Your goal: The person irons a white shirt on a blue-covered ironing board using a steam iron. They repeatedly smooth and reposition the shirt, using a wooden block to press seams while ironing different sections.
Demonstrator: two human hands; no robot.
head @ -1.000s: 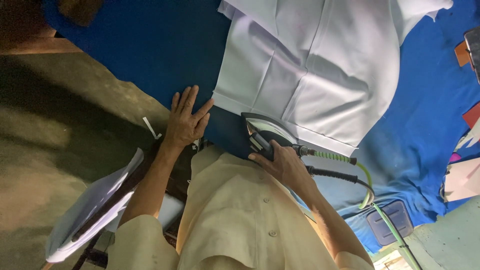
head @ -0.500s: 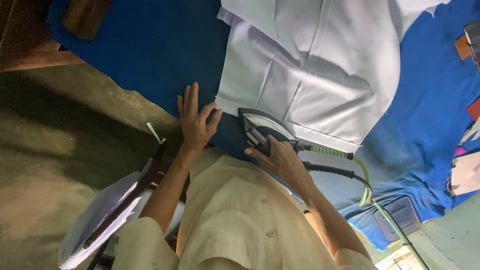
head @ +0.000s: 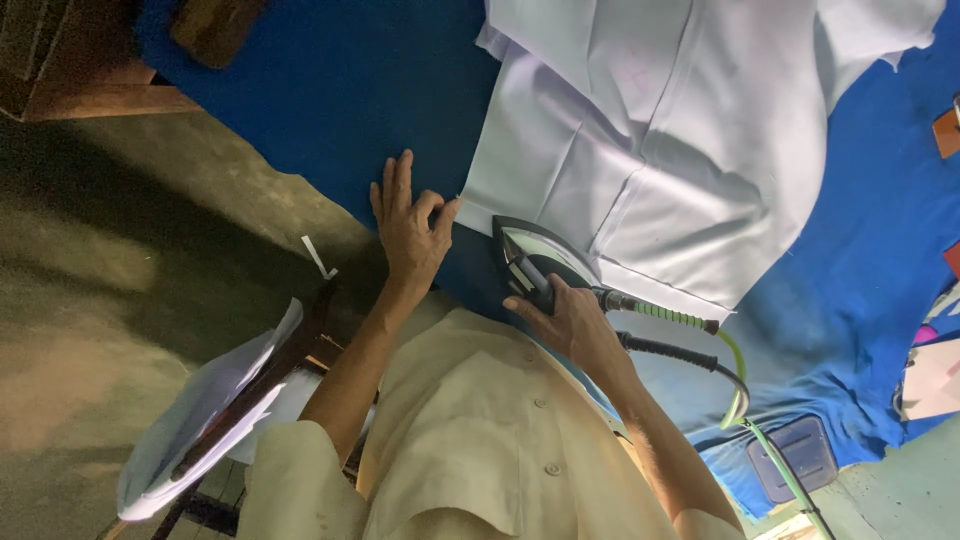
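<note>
While pressing cloth:
Right hand (head: 572, 322): wrapped tight round iron (head: 540, 262) handle — iron at white cloth (head: 650, 150) edge.
Left hand (head: 408, 228): fingers spread, flat on blue cover (head: 330, 110), touching cloth corner.
Nearby: green hose (head: 700, 330).

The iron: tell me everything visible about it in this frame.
The iron is dark-bodied with a pale, shiny face showing toward the camera. It sits at the hem of the white garment on the blue cloth. The right hand grips its black handle. A green-sleeved hose and a black cord leave its rear.
</note>
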